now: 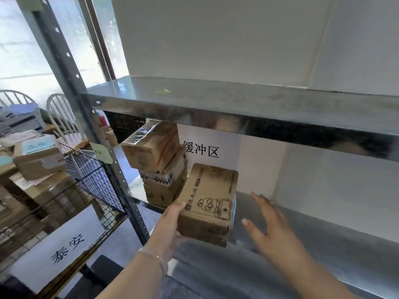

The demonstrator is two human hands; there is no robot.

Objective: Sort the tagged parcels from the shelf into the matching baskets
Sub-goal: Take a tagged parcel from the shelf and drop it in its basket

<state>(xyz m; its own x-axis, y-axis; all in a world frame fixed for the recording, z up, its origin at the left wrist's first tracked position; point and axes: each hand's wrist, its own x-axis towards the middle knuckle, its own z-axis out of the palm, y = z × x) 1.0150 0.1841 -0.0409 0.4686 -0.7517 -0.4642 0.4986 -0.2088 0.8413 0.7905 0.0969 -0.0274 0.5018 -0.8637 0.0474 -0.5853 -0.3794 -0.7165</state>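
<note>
At shelf (328, 238), parcel (210, 201) in left hand (171, 223)

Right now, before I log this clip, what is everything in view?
Held parcel: one, brown cardboard with a cartoon print, at the lower shelf's front.
Stacked parcels: three, brown, left end of the lower shelf.
Shelf unit: one, grey metal, centre.
Wall sign: one, white with black characters, behind the parcels.
Crate: one, black, behind the stack.
Wire basket: one, black, left of the shelf unit.
Chairs: two, white, far left.
Left hand: grips the held parcel's left side.
Right hand: fingers straight, right of the parcel, not touching.
</note>
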